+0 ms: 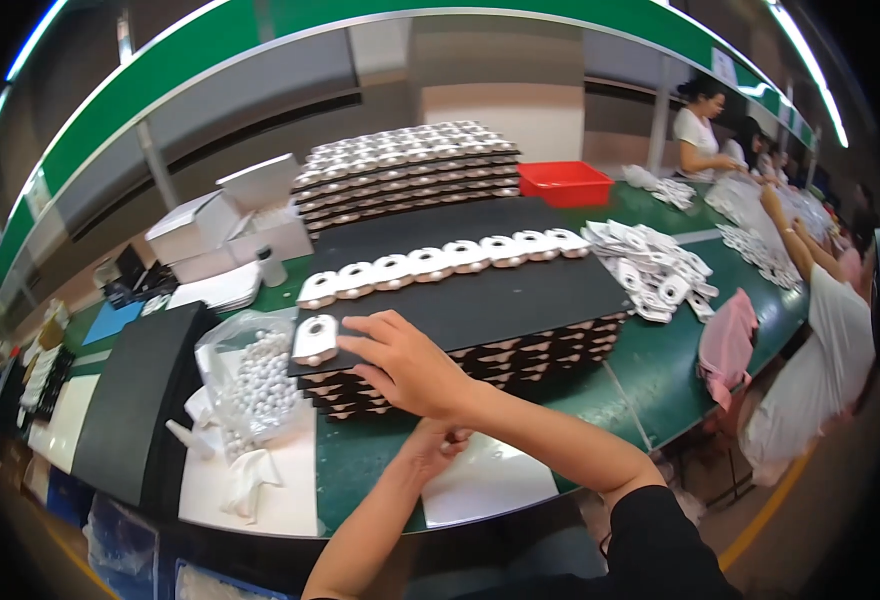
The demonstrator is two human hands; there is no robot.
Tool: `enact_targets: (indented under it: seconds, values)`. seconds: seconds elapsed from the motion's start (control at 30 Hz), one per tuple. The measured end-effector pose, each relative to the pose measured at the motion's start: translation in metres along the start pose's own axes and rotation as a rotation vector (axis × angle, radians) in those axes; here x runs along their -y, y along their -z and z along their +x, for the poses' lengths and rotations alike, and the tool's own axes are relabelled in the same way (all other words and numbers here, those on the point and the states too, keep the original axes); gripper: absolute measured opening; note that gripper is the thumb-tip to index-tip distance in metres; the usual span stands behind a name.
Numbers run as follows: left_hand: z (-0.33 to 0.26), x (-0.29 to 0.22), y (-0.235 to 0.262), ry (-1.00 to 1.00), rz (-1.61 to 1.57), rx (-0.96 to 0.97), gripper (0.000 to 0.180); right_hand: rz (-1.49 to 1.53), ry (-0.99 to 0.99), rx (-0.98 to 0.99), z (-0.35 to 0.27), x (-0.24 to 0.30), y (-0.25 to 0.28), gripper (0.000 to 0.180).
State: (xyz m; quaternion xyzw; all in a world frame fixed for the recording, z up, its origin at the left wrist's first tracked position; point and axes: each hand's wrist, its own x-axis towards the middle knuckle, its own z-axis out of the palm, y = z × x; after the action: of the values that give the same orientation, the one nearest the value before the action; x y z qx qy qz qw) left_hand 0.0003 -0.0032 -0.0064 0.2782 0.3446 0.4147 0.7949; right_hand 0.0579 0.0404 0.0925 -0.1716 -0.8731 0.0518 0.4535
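Note:
My right hand (pixel 405 362) reaches across to the left, palm down over the top black board (pixel 520 295) of a stack. Its fingers are spread, with the tips beside a white plastic piece (pixel 315 345) with a round dark hole; whether they touch it I cannot tell. Behind that piece, a row of similar white pieces (pixel 428 265) runs along the board. My left hand (pixel 434 450) is lower, in front of the stack, its fingers curled closed; what they hold, if anything, is hidden. Under the top board, layers of boards and white pieces (pixel 550 355) alternate.
Left of the stack lies a clear bag of small white balls (pixel 265 385), with a white cloth (pixel 250 485) in front. Behind stand layered boards (pixel 405 160) and a red bin (pixel 565 183). Loose white pieces (pixel 655 270) and pink cloth (pixel 728 345) lie right. Other people (pixel 705 130) work there.

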Motion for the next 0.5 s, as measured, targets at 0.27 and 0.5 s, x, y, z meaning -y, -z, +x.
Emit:
enact_targets:
  seconds: [0.27,0.5]
  values:
    - [-0.001,-0.005,0.000,-0.052,-0.062,0.080,0.026,-0.511,0.067,-0.582,-0.122,-0.033,0.115,0.018]
    - [-0.001,-0.004,-0.001,-0.029,-0.072,0.086,0.020,-0.822,-0.714,-0.631,-0.247,-0.141,0.205,0.034]
